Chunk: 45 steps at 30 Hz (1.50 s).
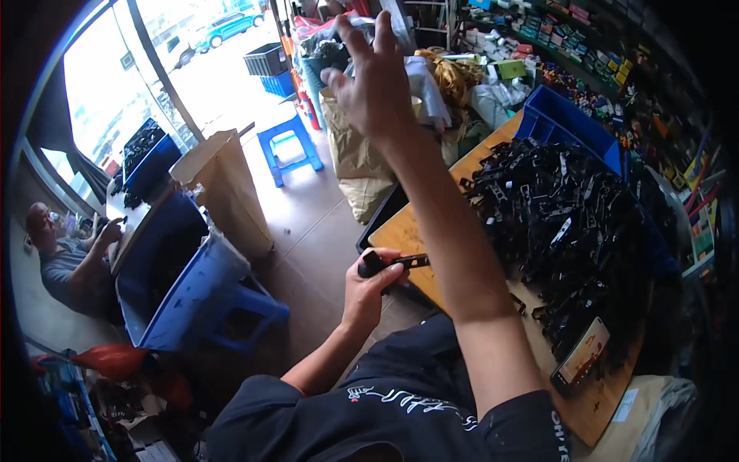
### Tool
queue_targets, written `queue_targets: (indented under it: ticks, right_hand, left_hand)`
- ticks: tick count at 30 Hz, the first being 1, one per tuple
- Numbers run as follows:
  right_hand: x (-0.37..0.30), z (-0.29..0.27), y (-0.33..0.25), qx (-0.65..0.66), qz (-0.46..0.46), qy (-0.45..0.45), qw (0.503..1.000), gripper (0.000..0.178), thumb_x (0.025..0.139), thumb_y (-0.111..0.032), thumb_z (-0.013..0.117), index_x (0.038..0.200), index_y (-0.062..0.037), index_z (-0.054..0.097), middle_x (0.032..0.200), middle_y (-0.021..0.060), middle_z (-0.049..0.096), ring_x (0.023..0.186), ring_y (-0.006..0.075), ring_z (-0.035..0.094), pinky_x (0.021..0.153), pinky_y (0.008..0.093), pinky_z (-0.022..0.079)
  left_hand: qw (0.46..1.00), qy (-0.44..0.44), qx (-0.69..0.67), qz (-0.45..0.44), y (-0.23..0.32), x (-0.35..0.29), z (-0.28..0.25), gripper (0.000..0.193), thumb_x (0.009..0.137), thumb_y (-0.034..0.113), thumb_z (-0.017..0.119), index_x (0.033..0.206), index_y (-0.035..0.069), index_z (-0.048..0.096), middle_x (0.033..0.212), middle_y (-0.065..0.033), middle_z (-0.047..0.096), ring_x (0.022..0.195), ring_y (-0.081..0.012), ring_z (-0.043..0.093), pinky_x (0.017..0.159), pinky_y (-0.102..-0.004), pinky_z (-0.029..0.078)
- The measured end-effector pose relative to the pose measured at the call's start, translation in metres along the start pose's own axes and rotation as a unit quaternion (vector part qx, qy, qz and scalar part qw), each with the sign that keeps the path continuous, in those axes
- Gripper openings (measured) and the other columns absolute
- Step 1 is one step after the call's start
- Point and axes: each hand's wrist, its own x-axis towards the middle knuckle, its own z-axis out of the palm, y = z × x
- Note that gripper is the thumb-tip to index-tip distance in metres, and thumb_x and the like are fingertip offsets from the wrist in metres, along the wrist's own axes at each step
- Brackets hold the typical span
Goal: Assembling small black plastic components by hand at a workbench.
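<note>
My left hand (367,289) is closed around a small black part (373,264), with a rounded end and a narrow slotted strip (416,261) sticking out to the right past my thumb. What exactly it is cannot be made out. Raised high and stretched forward, my right hand (377,88) has its fingers apart and nothing in them. Right of that forearm, a large heap of black parts with some silvery pieces (566,204) covers much of the wooden table (596,404). A phone with a lit screen (583,353) leans at the heap's near edge.
A blue bin (573,115) stands at the table's far side. Leftward are a large blue tub (173,296), a tall paper sack (227,181) and a blue stool (289,142). Another person (73,266) sits beyond the tub. Shelves of small boxes (570,38) line the far right.
</note>
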Motion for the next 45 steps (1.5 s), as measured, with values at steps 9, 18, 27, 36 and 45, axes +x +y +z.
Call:
queue_targets:
  ticks: [9, 18, 27, 36, 45]
  right_hand:
    - [-0.271, -0.2, 0.034, -0.11, 0.297, 0.076, 0.946, 0.011, 0.081, -0.003, 0.061, 0.091, 0.0, 0.064, 0.085, 0.0063, 0.062, 0.073, 0.0108, 0.056, 0.067, 0.0209, 0.044]
    - [-0.42, -0.401, 0.004, -0.404, 0.496, 0.273, 0.718, 0.016, 0.083, -0.005, 0.058, 0.096, 0.0028, 0.062, 0.09, 0.0072, 0.063, 0.079, 0.0123, 0.056, 0.072, 0.0244, 0.045]
    - [-0.39, -0.396, 0.048, -0.428, 0.442, 0.053, 0.786, 0.018, 0.079, -0.001, 0.057, 0.096, 0.0002, 0.061, 0.088, 0.0123, 0.061, 0.078, 0.022, 0.058, 0.069, 0.028, 0.046]
    - [-0.385, -0.365, 0.015, -0.252, 0.481, 0.212, 0.812, 0.019, 0.079, -0.008, 0.065, 0.09, 0.0011, 0.053, 0.083, 0.0029, 0.054, 0.073, 0.0082, 0.048, 0.067, 0.0213, 0.042]
    - [-0.325, -0.24, 0.0, -0.013, 0.362, 0.09, 0.928, 0.01, 0.084, -0.002, 0.054, 0.093, 0.0026, 0.053, 0.103, 0.0127, 0.053, 0.089, 0.0147, 0.052, 0.077, 0.0244, 0.043]
  left_hand:
    - [0.997, -0.063, -0.038, -0.029, -0.026, 0.018, 0.036, 0.022, 0.075, 0.002, 0.063, 0.095, 0.0, 0.056, 0.081, -0.0093, 0.06, 0.071, -0.0169, 0.06, 0.063, -0.0261, 0.047]
    - [0.961, -0.226, -0.018, -0.159, -0.063, -0.017, 0.109, 0.023, 0.073, 0.003, 0.063, 0.094, -0.002, 0.055, 0.079, -0.0104, 0.059, 0.069, -0.0175, 0.058, 0.066, -0.0271, 0.045]
    - [0.946, -0.26, 0.012, -0.196, -0.073, -0.023, 0.126, 0.022, 0.073, 0.001, 0.06, 0.094, -0.002, 0.053, 0.079, -0.0114, 0.058, 0.069, -0.0206, 0.059, 0.067, -0.0284, 0.046]
    - [0.942, -0.247, 0.013, -0.228, -0.076, -0.018, 0.116, 0.02, 0.074, -0.002, 0.061, 0.093, -0.001, 0.055, 0.079, -0.0103, 0.061, 0.071, -0.0171, 0.06, 0.069, -0.0263, 0.047]
    - [0.958, -0.213, 0.085, -0.172, -0.075, -0.02, 0.11, 0.024, 0.07, -0.003, 0.062, 0.093, 0.0, 0.056, 0.081, -0.0106, 0.062, 0.073, -0.0151, 0.059, 0.068, -0.0232, 0.045]
